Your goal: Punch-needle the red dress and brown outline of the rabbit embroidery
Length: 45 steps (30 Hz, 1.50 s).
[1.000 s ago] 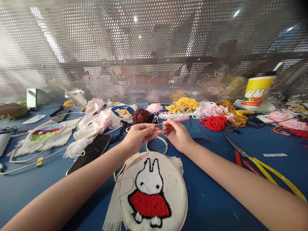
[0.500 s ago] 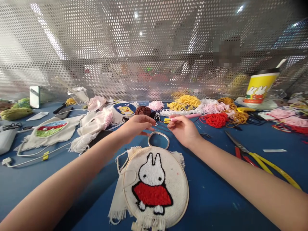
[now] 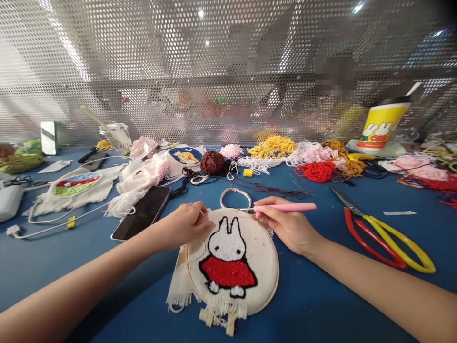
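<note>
An embroidery hoop lies in front of me, its cream cloth worked with a white rabbit in a red dress outlined in black. My right hand is closed round a pink punch needle just above the hoop's upper right edge. The needle's thin metal shaft points left across the top of the hoop. At the upper left edge, my left hand is closed with its fingers curled down; whatever they pinch is hidden. Just beyond the hoop lies a white ring-like loop. A loose pale thread crosses the cloth's left side.
Scissors with red and yellow handles lie to the right. A black phone sits beside my left forearm. Brown yarn, red yarn and a yellow spool-like piece are farther back. A yellow cup stands back right.
Both hands have come back toward me, down to the hoop's upper edge. The punch needle has moved with my right hand. My left fingers, earlier stretched out, are now curled.
</note>
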Available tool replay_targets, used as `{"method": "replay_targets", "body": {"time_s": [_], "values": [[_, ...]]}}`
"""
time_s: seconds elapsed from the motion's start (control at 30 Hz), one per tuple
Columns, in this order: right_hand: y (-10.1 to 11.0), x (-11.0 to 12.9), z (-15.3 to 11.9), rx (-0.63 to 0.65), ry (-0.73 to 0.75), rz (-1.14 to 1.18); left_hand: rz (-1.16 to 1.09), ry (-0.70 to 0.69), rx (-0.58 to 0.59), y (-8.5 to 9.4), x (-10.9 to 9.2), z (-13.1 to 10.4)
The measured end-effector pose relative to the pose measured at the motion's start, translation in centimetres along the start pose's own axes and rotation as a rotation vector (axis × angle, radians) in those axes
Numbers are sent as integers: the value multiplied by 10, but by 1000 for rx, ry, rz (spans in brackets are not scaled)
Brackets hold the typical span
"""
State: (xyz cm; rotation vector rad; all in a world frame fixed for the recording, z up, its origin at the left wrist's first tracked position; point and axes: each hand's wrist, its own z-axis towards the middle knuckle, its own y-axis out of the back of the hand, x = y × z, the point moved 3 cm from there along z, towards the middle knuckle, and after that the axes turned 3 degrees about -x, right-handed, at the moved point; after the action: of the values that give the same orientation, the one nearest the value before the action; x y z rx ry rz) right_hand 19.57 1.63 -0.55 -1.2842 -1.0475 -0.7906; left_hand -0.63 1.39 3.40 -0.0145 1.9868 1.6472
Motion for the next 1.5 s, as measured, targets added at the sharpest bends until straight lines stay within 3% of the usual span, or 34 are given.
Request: {"method": "replay_targets", "body": {"time_s": [0.23,0.4,0.47,0.63,0.83,0.93,1.07,1.13,1.23,1.33,1.5], "values": [[-8,4,-8,115,-18,-112,-25,-69,-52,-9,0,1],[-11,18,-17,290,149,-230,-88,-176,-97,0,-11,-9],[-13,22,-20,340,188,-239,-93,-241,-76,4,-18,-13],[-14,21,-26,402,120,-240,-32,-354,-38,17,-33,-8],[-12,24,-28,469,220,-372,59,-490,145,25,-46,12],[-10,26,-28,367,294,-508,94,-408,97,25,-42,18],[-5,24,-28,113,369,-530,46,-138,-49,21,-26,15],[-4,20,-28,62,390,-466,-53,2,-69,16,-17,8],[-8,18,-32,89,462,-488,-282,155,-27,8,-8,-5],[-16,19,-39,161,593,-675,-490,253,50,-3,-4,-16],[-23,20,-48,229,827,-806,-716,330,54,-18,-4,-23]]}}
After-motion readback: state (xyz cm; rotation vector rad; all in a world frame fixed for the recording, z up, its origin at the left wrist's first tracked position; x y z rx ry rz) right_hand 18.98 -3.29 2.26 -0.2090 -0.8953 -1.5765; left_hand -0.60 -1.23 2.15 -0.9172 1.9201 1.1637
